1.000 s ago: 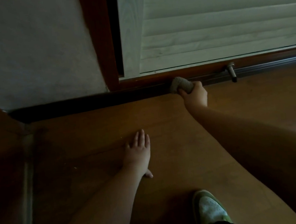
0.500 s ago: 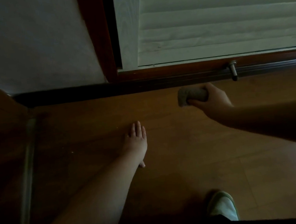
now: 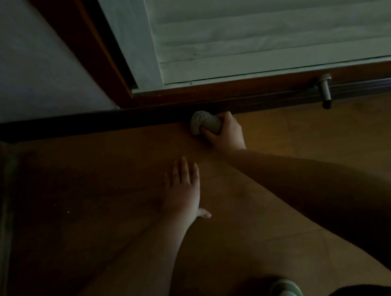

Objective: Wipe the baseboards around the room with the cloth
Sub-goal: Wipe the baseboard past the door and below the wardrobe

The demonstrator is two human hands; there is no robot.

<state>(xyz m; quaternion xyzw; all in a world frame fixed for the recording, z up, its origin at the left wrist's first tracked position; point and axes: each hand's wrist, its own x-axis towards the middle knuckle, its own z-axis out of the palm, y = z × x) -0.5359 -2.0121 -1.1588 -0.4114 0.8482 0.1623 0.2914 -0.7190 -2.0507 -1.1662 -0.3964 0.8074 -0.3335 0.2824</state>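
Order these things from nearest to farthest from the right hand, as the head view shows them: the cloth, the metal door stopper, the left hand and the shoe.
From the right hand:
1. The cloth, gripped in that hand, against the baseboard.
2. The left hand, flat on the floor, just below and to the left.
3. The metal door stopper, to the right along the baseboard.
4. The shoe, at the bottom edge.

Head view, downward toward floor

Both arms reach forward, one hand flat, one closed in a grip.

The left hand lies palm down with fingers straight and together, thumb out to the side, its forearm running back toward the lower left. The right hand sits farther forward, fingers and thumb curled round the cloth, its forearm stretching back to the lower right.
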